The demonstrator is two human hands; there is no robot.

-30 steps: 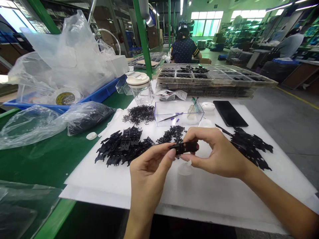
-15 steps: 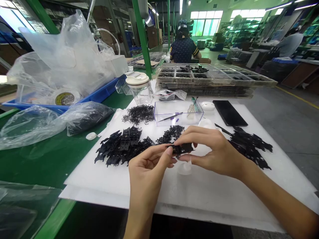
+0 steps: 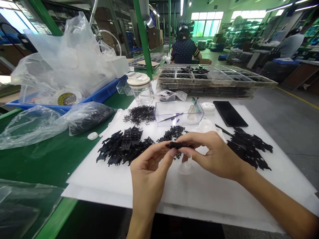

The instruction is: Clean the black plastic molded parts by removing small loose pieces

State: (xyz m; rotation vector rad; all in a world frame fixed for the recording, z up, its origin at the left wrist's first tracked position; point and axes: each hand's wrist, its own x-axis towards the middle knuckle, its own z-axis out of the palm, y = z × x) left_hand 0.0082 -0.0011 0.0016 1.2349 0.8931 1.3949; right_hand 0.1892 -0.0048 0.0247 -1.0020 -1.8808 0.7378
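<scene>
White flat work board (image 3: 214, 202) on a green tabletop (image 3: 52, 156). Landmark: a clear plastic box with violet edges (image 3: 161, 108), on the board's far half. Open room: a broad bare band nearer than the box, along the near edge, crossed by both forearms; a narrower bare strip down the right edge.

Piece in hand: a small, thin black plastic part (image 3: 177, 145), held up nearer than the box. Left hand (image 3: 151, 166) pinches its left end, thumb below, fingertips above. Right hand (image 3: 214, 154) grips the other end, thumb under, fingers curled over. A translucent white piece (image 3: 186, 167) sits below the right hand.

Containers: the box holds a slim dark tool (image 3: 173, 117) and small violet bits. Left of and beyond it, a clear cup with a cream lid (image 3: 139, 79). Beyond, stacked clear divided trays (image 3: 216, 82), black parts in several compartments. Far left of the box, a blue plastic tray (image 3: 99, 94) with clear bags and a tape roll (image 3: 66, 97). Black flat parts (image 3: 124, 144) heaped nearer and left of the box.
</scene>
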